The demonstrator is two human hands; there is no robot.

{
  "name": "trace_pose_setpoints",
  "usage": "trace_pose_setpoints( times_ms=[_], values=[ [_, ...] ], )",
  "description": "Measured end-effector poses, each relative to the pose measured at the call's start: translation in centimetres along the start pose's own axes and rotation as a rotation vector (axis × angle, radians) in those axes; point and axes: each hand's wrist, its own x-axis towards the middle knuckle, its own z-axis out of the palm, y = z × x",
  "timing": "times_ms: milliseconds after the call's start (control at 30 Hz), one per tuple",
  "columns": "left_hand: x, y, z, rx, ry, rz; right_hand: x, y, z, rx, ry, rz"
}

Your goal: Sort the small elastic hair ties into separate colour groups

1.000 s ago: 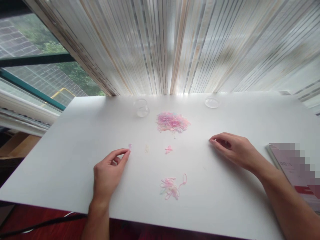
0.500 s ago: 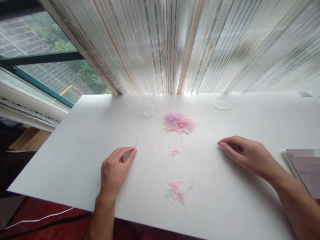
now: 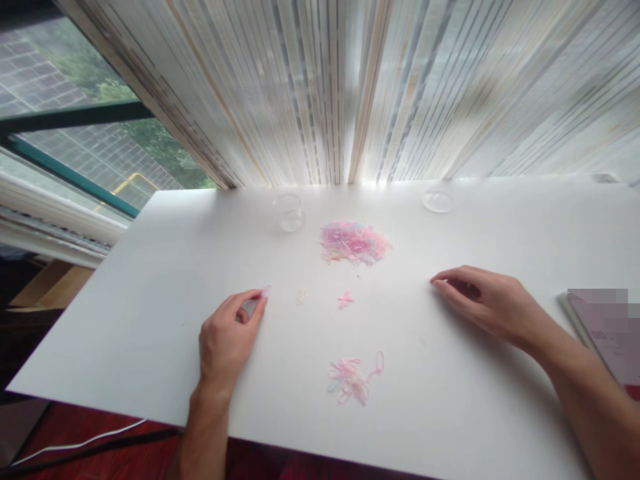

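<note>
My left hand (image 3: 226,333) rests on the white table with thumb and forefinger pinched on a small pale purple rubber band (image 3: 267,291). To its right lie a few whitish bands (image 3: 301,297) and a small pink bunch of bands (image 3: 345,299). Farther back is a large tangled heap of pink, lilac and pale blue bands (image 3: 354,243). A looser group of pastel bands (image 3: 349,381) lies nearer to me, one loop sticking out to the right. On the right side my right hand (image 3: 483,300) is closed in a pinch at the tabletop; whatever its fingertips hold is too small to make out.
A clear round container (image 3: 290,213) stands at the back, left of the heap. A clear round lid (image 3: 439,201) lies at the back right. A pink, calendar-like object (image 3: 603,333) sits at the right edge. Striped curtains (image 3: 300,93) hang behind the white table (image 3: 150,280).
The whole view has shifted slightly, so everything appears a little farther left. Both hands keep their pinched pose in nearly the same places, and the groups of bands lie as before.
</note>
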Motion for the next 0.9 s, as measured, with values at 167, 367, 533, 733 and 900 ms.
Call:
trace_pose_setpoints(
  times_ms=[167, 367, 533, 733, 900],
  values=[
    [0.1, 0.1, 0.1, -0.013, -0.001, -0.018, 0.0, -0.1, 0.0, 0.001, 0.002, 0.007],
    [0.0, 0.2, -0.2, -0.004, 0.002, -0.018, 0.0, -0.3, -0.1, 0.004, 0.018, -0.012],
    [-0.8, 1.2, -1.0, -0.047, 0.053, 0.129, 0.0, -0.5, -0.3, -0.024, 0.104, -0.009],
    [-2.5, 3.9, -1.1, -0.218, 0.048, 0.351, -0.3, -0.7, -1.3, -0.028, 0.055, 0.020],
    [-3.9, 4.6, -0.7, -0.365, -0.180, 0.505, -0.9, -1.2, -2.1, -0.016, -0.181, 0.024]
  ],
)
